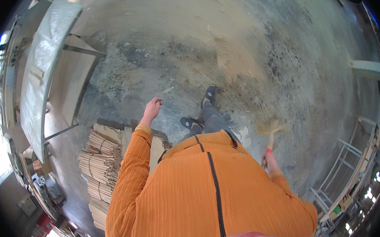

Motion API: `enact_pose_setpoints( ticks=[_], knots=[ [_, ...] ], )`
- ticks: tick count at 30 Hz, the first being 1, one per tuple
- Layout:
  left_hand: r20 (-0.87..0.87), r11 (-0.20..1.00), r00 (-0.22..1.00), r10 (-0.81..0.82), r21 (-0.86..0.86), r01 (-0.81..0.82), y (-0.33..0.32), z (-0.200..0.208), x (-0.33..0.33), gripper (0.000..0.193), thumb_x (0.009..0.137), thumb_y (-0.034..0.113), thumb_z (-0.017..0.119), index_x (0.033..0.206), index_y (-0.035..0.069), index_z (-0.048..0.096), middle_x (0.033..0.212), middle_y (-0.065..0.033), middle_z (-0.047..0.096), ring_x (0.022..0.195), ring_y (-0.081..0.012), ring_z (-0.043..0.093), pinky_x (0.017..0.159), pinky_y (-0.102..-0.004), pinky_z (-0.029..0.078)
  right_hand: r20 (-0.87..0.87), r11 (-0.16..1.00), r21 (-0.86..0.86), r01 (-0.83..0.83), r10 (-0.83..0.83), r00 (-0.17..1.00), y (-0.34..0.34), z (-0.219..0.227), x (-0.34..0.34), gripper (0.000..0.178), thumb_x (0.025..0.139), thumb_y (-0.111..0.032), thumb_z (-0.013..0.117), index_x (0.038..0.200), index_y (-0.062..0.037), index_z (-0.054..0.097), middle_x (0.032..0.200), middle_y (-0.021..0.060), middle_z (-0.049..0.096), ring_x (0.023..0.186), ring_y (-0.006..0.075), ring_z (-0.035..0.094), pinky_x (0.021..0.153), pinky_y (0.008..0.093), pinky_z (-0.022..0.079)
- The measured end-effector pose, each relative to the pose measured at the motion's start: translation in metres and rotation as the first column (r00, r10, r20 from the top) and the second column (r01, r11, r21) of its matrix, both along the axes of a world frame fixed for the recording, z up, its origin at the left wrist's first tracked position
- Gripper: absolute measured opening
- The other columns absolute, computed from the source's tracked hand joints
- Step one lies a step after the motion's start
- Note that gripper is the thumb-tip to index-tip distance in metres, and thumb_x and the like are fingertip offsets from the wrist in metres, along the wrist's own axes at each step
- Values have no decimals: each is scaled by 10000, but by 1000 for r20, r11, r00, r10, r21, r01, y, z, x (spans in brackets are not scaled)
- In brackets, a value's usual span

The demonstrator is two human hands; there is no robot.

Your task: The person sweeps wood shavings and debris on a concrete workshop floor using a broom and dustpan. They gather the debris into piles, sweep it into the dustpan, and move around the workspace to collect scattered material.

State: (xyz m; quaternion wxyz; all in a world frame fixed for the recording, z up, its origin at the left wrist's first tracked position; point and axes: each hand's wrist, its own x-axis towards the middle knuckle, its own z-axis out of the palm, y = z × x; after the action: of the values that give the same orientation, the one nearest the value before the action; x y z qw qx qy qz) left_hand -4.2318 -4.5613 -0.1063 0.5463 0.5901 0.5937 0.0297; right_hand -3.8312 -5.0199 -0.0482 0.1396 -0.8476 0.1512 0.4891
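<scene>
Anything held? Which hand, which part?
Right hand holds a straw-coloured broom by its handle, at or near the red section. Left hand: nothing visible in it.

The left arm [134,171] stretches toward one o'clock; the left hand [152,108] hangs at ten o'clock in the view, fingers [157,101] loosely bent and part open; the right arm [282,181] angles toward eleven o'clock; the right hand [270,160], at four o'clock, is curled closed in a grip.
</scene>
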Motion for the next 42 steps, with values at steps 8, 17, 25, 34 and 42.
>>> enact_pose_setpoints(
  ticks=[8, 17, 25, 34, 42],
  knots=[
    [-97, 945, 941, -324, 9, 326, -45, 0, 29, 229, 850, 129, 420, 1006, 23, 549, 853, -106, 613, 732, -195, 592, 668, -302, 462, -326, 792, 531, 303, -139, 935, 304, -107, 6, 139, 754, -111, 512, 626, -86, 464, 515, 29, 456, 411, 153, 460, 374, 303, 362],
    [-331, 974, 943, -32, -223, -45, -43, 38, 16, 254, 828, 112, 389, 1002, 33, 557, 834, -93, 626, 687, -173, 591, 667, -293, 472, -384, 451, 833, 320, 56, 922, 686, -129, 64, 37, 691, -3, 516, 706, -3, 482, 524, 88, 494, 392, 200, 492, 361, 325, 412],
    [-258, 982, 957, -133, -161, 93, -4, 38, 73, 246, 829, 141, 413, 987, 41, 571, 879, -131, 627, 833, -262, 599, 752, -336, 458, -22, 284, 957, -51, 249, 968, 598, -93, 147, 362, 811, -64, 460, 1171, -42, 433, 600, 27, 479, 408, 113, 454, 373, 243, 365],
    [-146, 921, 913, -380, 26, 388, 100, 12, 173, 245, 821, 168, 444, 987, 43, 574, 921, -153, 608, 876, -294, 572, 764, -353, 445, 479, 738, 4, -675, 591, 649, 188, 40, 143, 610, 770, 14, 438, 1336, -136, 267, 1152, 231, 479, 1035, 381, 472, 831, 409, 407],
    [-225, 829, 803, -551, -36, 558, 160, 13, 186, 272, 791, 204, 479, 1004, 60, 567, 954, -167, 603, 913, -319, 561, 779, -365, 438, 296, 918, 247, 311, -377, 878, 150, -47, 158, 74, 785, -125, 471, 778, -51, 472, 539, 45, 476, 396, 180, 456, 370, 327, 367]
  ],
)
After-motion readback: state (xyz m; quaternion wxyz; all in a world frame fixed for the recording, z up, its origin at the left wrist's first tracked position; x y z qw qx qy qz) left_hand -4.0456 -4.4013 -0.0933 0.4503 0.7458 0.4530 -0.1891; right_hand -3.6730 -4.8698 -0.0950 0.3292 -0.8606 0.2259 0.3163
